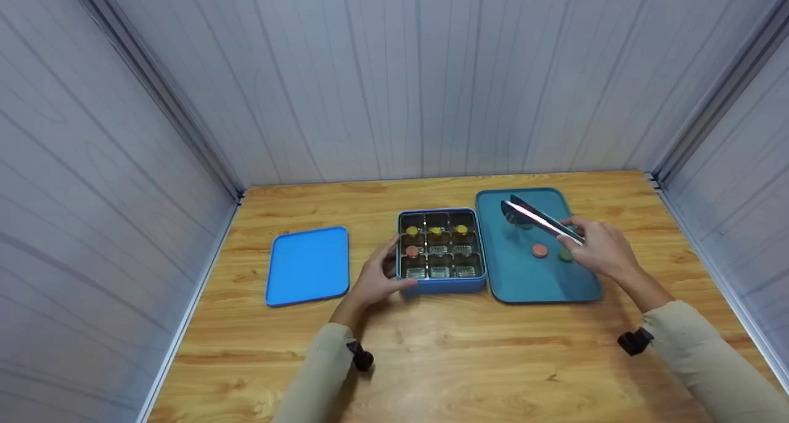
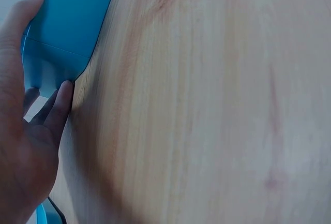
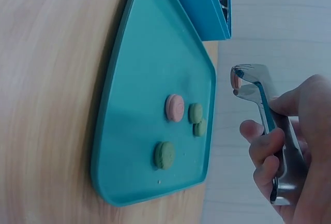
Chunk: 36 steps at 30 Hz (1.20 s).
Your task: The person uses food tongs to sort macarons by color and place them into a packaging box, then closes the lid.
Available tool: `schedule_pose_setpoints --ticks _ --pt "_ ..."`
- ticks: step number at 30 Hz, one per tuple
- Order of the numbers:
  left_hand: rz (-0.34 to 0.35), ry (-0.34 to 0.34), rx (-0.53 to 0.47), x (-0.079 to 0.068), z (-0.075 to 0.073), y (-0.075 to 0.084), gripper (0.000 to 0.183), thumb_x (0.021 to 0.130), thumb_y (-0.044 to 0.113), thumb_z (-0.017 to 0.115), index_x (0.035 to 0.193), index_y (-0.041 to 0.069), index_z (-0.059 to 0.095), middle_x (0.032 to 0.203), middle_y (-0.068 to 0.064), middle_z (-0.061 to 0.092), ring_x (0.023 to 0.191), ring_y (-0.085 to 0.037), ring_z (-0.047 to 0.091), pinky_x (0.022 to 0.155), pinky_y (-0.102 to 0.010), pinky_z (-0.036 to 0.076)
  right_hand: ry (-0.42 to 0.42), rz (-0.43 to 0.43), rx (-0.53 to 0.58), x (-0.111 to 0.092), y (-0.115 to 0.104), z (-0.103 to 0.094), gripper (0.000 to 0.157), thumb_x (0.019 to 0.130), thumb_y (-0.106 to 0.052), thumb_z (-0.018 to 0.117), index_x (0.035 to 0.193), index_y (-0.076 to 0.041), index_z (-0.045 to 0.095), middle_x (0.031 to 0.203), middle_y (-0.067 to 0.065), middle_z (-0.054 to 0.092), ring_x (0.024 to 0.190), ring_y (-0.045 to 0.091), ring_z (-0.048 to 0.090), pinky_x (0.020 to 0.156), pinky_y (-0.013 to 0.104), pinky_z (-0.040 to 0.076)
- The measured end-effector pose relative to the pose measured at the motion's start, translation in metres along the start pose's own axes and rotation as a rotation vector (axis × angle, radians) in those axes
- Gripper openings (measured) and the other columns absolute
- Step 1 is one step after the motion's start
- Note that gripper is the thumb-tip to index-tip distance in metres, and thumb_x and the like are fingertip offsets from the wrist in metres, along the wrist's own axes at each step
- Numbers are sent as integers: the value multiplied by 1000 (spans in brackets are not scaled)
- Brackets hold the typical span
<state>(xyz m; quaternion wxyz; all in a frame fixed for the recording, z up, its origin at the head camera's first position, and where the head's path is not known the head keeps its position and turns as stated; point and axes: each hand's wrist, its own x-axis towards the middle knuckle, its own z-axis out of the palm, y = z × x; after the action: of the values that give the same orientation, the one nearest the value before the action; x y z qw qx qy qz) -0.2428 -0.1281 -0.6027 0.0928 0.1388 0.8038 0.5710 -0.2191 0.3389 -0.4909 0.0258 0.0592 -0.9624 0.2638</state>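
My right hand (image 1: 599,245) grips metal tongs (image 3: 282,146) over the teal tray (image 1: 518,284). Between the tong tips sits a pinkish macaron (image 3: 236,77), raised above the tray. Below it on the tray lie another pink macaron (image 1: 539,251) and several green macarons (image 3: 165,155). My left hand (image 1: 373,280) holds the near left corner of a blue box (image 1: 447,285), thumb along the front and fingers along the left side. In the box's divided insert, three yellow macarons (image 1: 436,231) occupy the back row. One pink macaron (image 1: 412,251) lies in the middle row's left compartment.
A flat blue lid (image 1: 308,266) lies on the wooden table (image 1: 462,361) left of the box. The tray stands close against the box's right side. Pale panel walls (image 1: 382,78) enclose the table at the back and both sides.
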Motion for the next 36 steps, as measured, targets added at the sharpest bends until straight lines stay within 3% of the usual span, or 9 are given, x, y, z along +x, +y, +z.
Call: schedule_pose_setpoints --ticks 11,18,23,27,36 --pt "-4 5 17 0 -1 1 114 90 27 99 180 22 30 178 -23 39 161 -42 51 128 -52 52 17 -87 5 6 -19 5 35 109 -22 74 138 -1 75 88 16 78 62 17 55 54 30 38" --pt "0 -3 -20 0 0 1 113 90 23 98 180 20 30 177 -23 43 158 -42 54 126 -51 54 11 -126 -6 9 -31 11 35 108 -22 75 138 -2 76 73 11 71 53 14 45 49 27 30" --pt "17 -10 -71 0 1 0 113 91 16 97 180 14 29 174 -23 48 155 -42 58 125 -51 56 -20 -171 13 10 -38 14 35 110 -21 73 138 0 74 85 12 85 53 10 50 49 25 30" --pt "11 4 -38 1 1 -1 113 90 21 98 180 16 30 175 -22 47 155 -41 59 124 -51 56 -43 -177 42 11 -45 18 35 111 -20 73 139 -1 73 83 8 85 55 8 55 50 24 32" --pt "2 15 -7 2 1 -3 113 89 24 99 180 19 32 178 -21 43 158 -40 55 126 -52 55 -46 -205 22 12 -60 29 34 109 -22 74 138 -4 76 83 10 81 50 10 42 49 25 29"
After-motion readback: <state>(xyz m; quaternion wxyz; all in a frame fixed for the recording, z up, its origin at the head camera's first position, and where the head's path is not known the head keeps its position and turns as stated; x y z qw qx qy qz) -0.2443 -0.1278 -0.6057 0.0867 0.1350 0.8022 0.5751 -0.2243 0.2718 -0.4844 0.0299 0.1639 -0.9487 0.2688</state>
